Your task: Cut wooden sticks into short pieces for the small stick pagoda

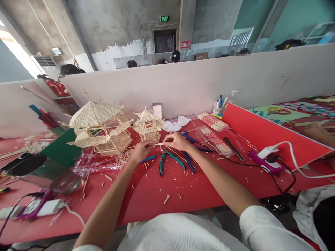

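Both hands meet over the red table (162, 188), pinching the two ends of one thin wooden stick (158, 144). My left hand (141, 150) grips its left end, fingers closed. My right hand (176, 141) grips the right end the same way. Just behind the hands stands a small stick-built pagoda model (148, 127). A larger pagoda model (101, 127) stands to its left. Teal-handled pliers (167, 161) lie on the table just below my hands, and blue-handled pliers (190, 150) lie to their right.
Bundles of sticks in clear wrap (213, 130) lie at the right, next to a purple glue gun (264, 162) with cables. A red divider board (272, 136) separates a neighbour's space, where another person's hand (318, 134) rests. Stick offcuts litter the table. Another glue gun (34, 206) sits front left.
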The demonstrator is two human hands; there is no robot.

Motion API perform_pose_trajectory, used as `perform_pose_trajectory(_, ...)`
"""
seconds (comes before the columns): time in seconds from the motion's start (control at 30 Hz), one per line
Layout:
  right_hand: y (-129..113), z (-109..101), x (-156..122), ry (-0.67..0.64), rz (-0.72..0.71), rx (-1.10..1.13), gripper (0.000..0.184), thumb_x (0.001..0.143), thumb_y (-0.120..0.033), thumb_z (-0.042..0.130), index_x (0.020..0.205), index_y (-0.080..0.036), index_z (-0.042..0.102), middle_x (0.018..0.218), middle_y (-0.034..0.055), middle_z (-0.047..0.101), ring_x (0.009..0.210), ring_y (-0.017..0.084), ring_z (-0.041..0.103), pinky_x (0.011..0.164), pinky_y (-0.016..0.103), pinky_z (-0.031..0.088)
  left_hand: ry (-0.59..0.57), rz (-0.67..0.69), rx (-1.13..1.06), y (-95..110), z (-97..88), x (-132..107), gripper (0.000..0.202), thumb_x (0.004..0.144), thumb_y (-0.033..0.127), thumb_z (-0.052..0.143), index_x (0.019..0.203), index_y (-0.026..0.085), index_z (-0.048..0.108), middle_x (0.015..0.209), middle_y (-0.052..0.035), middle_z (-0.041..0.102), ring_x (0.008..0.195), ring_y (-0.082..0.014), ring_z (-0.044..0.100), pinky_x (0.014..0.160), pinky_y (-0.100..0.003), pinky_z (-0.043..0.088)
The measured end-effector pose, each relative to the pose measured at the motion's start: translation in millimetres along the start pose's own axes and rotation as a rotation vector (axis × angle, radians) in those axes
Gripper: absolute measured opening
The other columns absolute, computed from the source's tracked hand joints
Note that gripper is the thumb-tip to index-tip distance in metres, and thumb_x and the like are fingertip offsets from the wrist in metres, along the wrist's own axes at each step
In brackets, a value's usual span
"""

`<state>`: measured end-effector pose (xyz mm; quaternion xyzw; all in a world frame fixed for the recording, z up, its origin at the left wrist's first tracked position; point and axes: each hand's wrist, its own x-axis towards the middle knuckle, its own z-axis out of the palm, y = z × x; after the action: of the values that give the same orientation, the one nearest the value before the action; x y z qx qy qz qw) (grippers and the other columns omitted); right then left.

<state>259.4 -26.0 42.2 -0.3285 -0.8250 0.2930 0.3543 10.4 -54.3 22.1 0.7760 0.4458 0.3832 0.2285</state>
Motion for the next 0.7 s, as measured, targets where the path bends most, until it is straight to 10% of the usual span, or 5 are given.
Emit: perform_pose_trajectory(0.7,-3.6,-0.4,-0.2,0.022,-0.049,-0.064,0.021,0.089,-0.033,0.063,0.088,-0.016,0.076,0.082,0.0052,0.076,0.073,0.017,0.067,0.069,0.026,0.047,0.095,0.003,-0.025,5.1,-0.4,-1.1,0.03,0.086,0.041,0.065,0.106,0.018,0.069,0.101,-0.0092,0.076,0.09,-0.023,0.073,0.086,-0.035,0.056)
